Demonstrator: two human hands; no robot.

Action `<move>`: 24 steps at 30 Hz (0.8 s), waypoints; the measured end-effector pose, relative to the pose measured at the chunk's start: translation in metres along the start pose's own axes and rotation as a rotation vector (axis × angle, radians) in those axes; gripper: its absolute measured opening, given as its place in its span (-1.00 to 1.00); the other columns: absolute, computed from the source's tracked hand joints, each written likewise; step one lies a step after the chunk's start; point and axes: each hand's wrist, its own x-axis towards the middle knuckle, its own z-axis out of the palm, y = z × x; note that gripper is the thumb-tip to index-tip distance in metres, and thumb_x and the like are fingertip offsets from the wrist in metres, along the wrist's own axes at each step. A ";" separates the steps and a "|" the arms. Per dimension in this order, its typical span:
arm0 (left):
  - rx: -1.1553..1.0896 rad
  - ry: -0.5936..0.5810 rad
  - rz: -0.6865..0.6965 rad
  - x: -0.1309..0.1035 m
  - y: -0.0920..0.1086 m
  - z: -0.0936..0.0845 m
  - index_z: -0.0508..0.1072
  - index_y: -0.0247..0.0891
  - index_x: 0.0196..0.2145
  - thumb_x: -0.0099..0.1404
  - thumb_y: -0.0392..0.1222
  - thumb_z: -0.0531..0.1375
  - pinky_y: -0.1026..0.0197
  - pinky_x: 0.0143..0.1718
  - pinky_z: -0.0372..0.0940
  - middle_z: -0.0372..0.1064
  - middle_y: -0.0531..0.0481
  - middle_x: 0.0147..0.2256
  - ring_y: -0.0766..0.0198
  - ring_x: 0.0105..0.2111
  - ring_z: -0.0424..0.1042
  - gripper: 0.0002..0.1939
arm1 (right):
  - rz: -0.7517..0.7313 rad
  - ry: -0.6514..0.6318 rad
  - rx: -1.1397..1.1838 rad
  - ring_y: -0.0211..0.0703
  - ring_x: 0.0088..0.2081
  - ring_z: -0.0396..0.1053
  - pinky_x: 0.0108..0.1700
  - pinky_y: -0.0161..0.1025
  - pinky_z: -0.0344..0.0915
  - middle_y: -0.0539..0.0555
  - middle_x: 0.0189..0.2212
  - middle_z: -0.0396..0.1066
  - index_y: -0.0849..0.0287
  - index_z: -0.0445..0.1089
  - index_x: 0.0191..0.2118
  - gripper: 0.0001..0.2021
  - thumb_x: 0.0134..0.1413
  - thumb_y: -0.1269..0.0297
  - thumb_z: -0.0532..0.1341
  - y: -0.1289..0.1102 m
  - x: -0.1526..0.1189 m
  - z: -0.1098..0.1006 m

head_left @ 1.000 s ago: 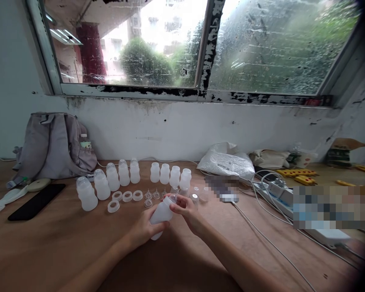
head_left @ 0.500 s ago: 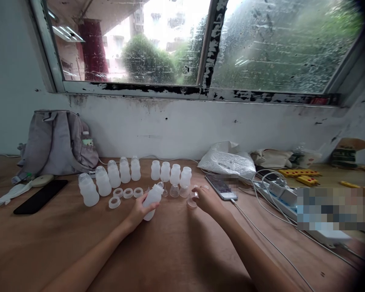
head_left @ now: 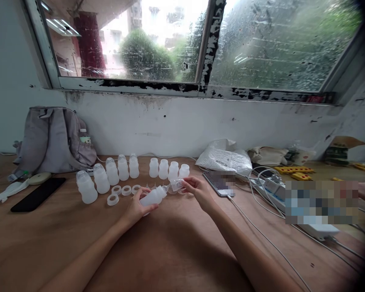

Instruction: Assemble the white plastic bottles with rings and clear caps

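Left hand (head_left: 135,209) grasps a tilted bottle (head_left: 152,198); right hand (head_left: 203,194) pinches a clear cap (head_left: 177,185) near its tip. Remotely, I count five capped bottles (head_left: 88,192) standing, four open bottles (head_left: 163,169), loose rings (head_left: 112,203).

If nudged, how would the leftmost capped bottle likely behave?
The leftmost capped bottle looks translucent with no contents showing, so it is probably light. Taller than wide, it could tip, and its round sides might let it roll.
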 end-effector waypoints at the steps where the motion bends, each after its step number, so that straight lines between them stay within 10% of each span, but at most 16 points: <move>1: 0.024 0.020 0.032 0.000 0.000 -0.001 0.32 -0.23 -0.20 -0.10 -0.01 0.27 0.20 -0.30 0.25 0.34 -0.05 -0.29 0.16 -0.27 0.35 -0.51 | 0.006 -0.001 0.006 -0.21 -0.43 0.36 -0.37 -0.25 0.31 0.08 -0.44 0.41 0.24 0.36 -0.34 -0.68 -0.20 0.10 0.25 0.003 -0.001 0.004; 24: 0.120 0.102 0.216 -0.001 0.004 -0.004 0.41 -0.23 -0.29 -0.10 -0.05 0.27 0.21 -0.29 0.23 0.33 0.00 -0.35 0.22 -0.33 0.33 -0.62 | 0.112 -0.047 0.098 -0.25 -0.49 0.35 -0.35 -0.23 0.32 0.04 -0.52 0.39 0.26 0.36 -0.41 -0.71 -0.20 0.10 0.25 0.013 -0.013 0.030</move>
